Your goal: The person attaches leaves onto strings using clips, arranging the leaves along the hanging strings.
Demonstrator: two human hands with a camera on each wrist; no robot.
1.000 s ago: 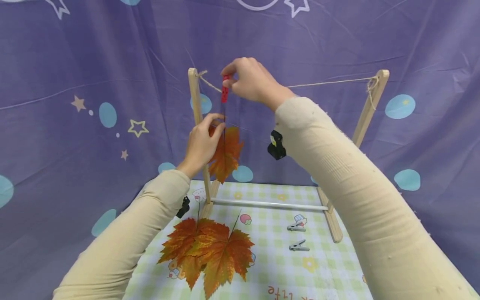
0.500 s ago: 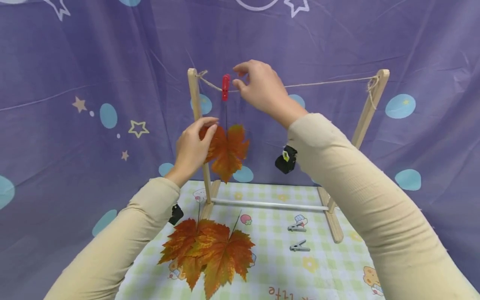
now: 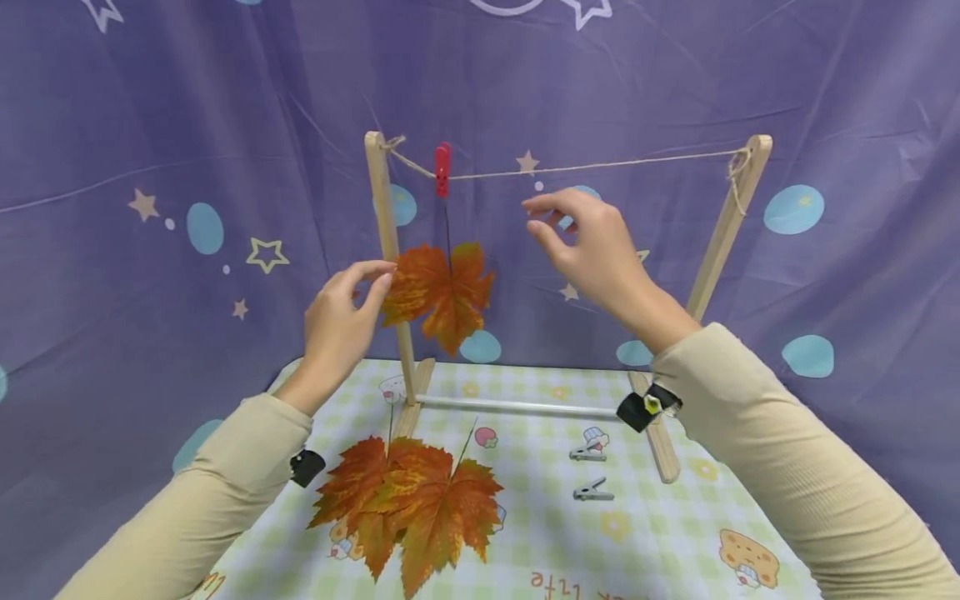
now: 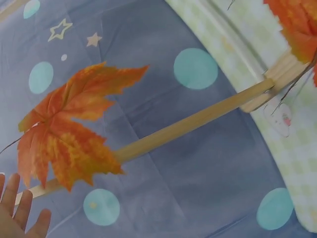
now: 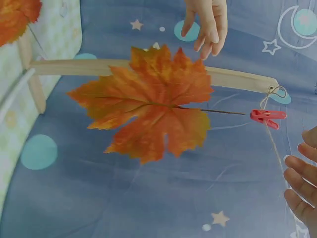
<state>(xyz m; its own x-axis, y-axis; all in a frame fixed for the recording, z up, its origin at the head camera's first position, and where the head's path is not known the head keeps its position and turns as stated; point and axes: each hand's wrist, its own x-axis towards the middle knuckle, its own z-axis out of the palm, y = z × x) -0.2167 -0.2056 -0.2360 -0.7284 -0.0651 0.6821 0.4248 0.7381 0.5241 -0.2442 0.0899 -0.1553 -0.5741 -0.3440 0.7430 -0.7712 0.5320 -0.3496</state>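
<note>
An orange maple leaf [image 3: 450,292] hangs by its dark stem from a red clothespin [image 3: 443,170] clipped to the twine [image 3: 585,168]. My left hand [image 3: 341,321] is just left of the leaf, fingers relaxed and holding nothing; in the left wrist view its fingers [image 4: 22,210] show below the leaf [image 4: 69,124]. To the right of the leaf, under the twine, my right hand [image 3: 592,246] holds nothing, its thumb and fingertips apart. The right wrist view shows the clothespin [image 5: 267,117] gripping the stem end at the twine, with my right hand's fingers [image 5: 299,181] beside it.
A wooden frame [image 3: 384,208] carries the twine, with a white bar [image 3: 517,407] low between its feet. Two more maple leaves [image 3: 442,508] overlap on the checked tablecloth [image 3: 547,525]. Two grey clothespins [image 3: 592,490] lie at the right. A purple patterned curtain [image 3: 225,100] hangs behind.
My right hand has let go of the red clothespin and moved right and down. My left hand has released the leaf's stem and drawn left and down. The leaf now hangs from the clothespin.
</note>
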